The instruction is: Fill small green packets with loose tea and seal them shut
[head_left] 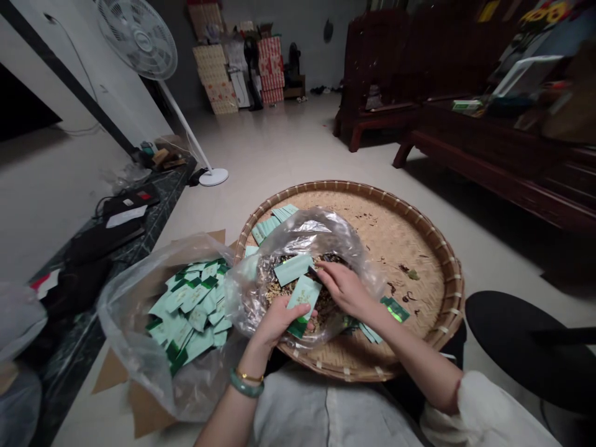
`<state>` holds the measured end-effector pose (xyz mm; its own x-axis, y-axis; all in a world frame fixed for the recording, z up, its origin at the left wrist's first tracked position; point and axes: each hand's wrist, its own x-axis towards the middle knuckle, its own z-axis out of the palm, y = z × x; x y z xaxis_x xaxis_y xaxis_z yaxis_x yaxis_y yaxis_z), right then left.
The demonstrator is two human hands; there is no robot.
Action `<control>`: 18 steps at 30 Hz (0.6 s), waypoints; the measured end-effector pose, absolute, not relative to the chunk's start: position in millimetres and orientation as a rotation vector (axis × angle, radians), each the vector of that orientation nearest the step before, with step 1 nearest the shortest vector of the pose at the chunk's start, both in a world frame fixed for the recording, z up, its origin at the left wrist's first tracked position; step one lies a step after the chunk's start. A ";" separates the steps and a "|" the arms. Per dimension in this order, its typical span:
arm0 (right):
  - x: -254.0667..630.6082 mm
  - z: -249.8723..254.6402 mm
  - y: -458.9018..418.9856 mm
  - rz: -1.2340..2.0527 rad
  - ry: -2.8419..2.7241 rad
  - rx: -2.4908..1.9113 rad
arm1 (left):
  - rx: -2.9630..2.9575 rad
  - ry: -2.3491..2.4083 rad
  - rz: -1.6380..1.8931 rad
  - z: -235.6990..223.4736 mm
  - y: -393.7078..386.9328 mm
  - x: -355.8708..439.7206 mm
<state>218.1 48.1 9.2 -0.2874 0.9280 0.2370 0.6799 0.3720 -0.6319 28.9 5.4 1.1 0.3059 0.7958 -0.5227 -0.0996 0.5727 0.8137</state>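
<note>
The left hand (285,315) holds a flat, pale green packet (306,292) with gold marks (302,298) too small to read. The right hand (343,284) pinches a small dark thing (312,271). Both are over an open, see-through plastic bag (321,225) on the left of a round, woven bamboo tray (426,273).

**Angled Over the Clear Bag (321,218)!**

Now watching a pale green packet (305,290), gold-printed, dark green at its lower end, tilted above loose dried mix (274,289). Beyond, spotting a second packet (292,270), plain-faced, crosswise beside a slim dark tool (312,271).
</note>
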 end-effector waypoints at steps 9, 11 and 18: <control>187.6 9.7 48.3 0.991 -1.813 -1.208 | 0.838 1.083 0.594 14.3 -1.3 28.9; 187.7 8.9 54.9 1.121 -1.678 -1.252 | 0.815 1.088 0.634 14.4 -2.2 22.2; 164.2 -1.1 74.9 0.533 -2.299 -1.221 | 0.480 0.887 1.862 33.8 3.5 -22.2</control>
